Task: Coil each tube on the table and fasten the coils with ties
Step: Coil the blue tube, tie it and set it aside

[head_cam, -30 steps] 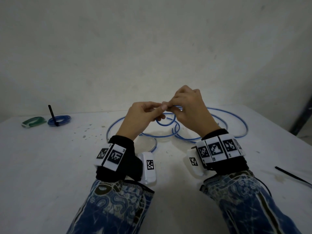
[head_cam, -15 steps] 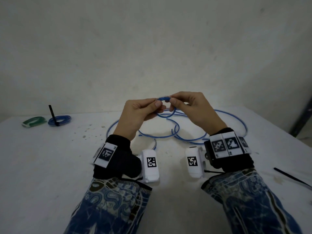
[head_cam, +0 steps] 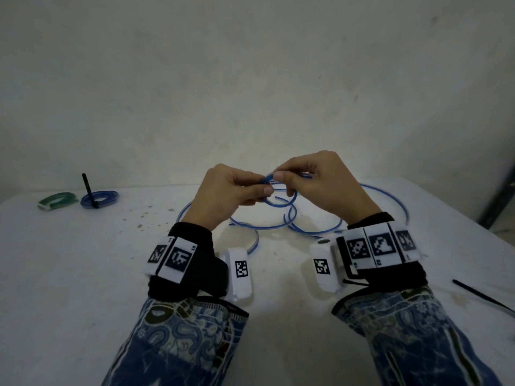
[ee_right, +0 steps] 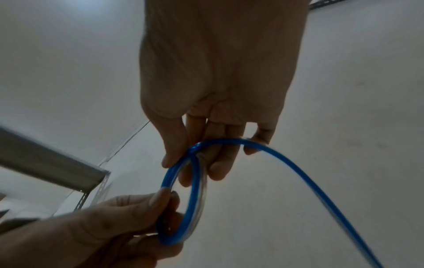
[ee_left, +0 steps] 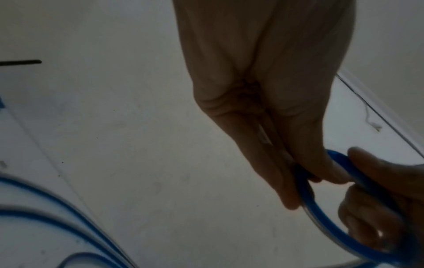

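A long blue tube (head_cam: 306,232) sprawls in loose loops across the middle of the white table (head_cam: 69,288). One end of it is wound into a small ring (ee_right: 183,199) held up above the table. My left hand (head_cam: 237,190) pinches the ring's near side between thumb and fingers. My right hand (head_cam: 309,179) pinches the ring's top, and the free length of tube (ee_right: 321,190) runs off from it. The left wrist view shows the ring (ee_left: 332,226) between the two hands.
At the far left lie a coiled green tube (head_cam: 57,200) and a coiled blue tube (head_cam: 99,197) with a black tie (head_cam: 89,190) standing up from it. A loose black tie (head_cam: 482,296) lies at the right edge. A wall rises just behind the table.
Both hands rose from the table with the tube end and turned it into a small ring. The wrists rolled outward and the right hand shifted its pinch to the ring's top.
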